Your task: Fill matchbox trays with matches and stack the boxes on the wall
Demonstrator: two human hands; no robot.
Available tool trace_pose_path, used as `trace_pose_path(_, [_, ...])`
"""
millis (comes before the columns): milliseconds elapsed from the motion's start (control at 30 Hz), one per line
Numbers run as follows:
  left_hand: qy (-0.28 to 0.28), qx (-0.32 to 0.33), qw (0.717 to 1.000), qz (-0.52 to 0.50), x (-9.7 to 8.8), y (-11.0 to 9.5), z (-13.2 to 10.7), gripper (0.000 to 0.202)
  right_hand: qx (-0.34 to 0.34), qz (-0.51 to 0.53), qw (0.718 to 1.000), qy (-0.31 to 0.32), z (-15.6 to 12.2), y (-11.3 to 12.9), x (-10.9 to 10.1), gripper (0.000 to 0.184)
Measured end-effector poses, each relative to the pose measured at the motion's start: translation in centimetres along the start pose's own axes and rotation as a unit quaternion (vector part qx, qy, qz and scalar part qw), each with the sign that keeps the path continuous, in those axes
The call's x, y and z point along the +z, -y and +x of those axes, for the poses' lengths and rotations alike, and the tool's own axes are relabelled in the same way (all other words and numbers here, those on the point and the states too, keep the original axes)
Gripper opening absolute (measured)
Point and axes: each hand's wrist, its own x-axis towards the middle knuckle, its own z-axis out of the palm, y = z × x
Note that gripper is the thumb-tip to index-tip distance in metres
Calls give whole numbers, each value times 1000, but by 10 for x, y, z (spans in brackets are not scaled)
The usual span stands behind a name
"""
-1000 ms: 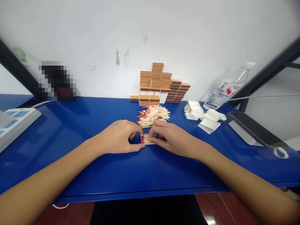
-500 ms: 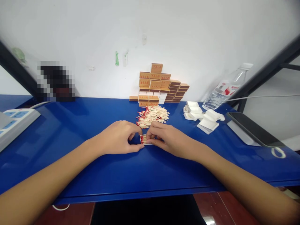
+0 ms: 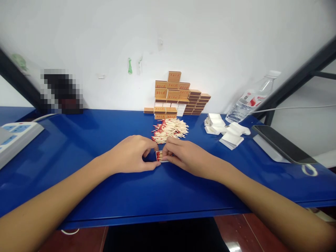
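A small white matchbox tray (image 3: pixel 159 160) with red-headed matches (image 3: pixel 159 155) inside lies on the blue table before me. My left hand (image 3: pixel 135 154) curves around the tray's left end, thumb at the near corner and forefinger at the far one, steadying it. Over the right part of the tray is my right hand (image 3: pixel 183 154), its thumb and fingers pinched together down at the matches. Its fingertips partly cover the tray and the match sticks. Just behind the hands spreads a loose heap of matches (image 3: pixel 172 129), heads mostly to the left.
Brown matchboxes (image 3: pixel 173 94) stand stacked against the wall. Several white trays (image 3: pixel 232 137) lie to the right, near a water bottle (image 3: pixel 244 105) and a phone (image 3: pixel 283 143) propped on a white object. At far left sits a power strip (image 3: pixel 23 140).
The view has shifted slightly. Both hands stay at the tray with nearly the same grip; the right fingers have moved very little over the matches.
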Motion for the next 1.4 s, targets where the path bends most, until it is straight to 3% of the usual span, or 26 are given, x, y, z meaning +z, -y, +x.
trace_pose_path(467, [1,2,1000,9,0,0,0,27,11,-108,994,27,-3,4,-7,15])
trace_pose_path(567, [-1,3,1000,13,0,0,0,27,2,-91,995,28,-5,3,-7,16])
trace_pose_path(800, [-3,-1,1000,11,0,0,0,26,-17,-53,998,-37,-6,1,-8,11])
trace_pose_path(1000, [-7,-1,1000,14,1,0,0,27,-10,-50,998,-24,-6,0,-7,11])
trace_pose_path(1400, [-11,5,1000,15,1,0,0,25,-52,-13,997,-56,-3,-1,-1,16])
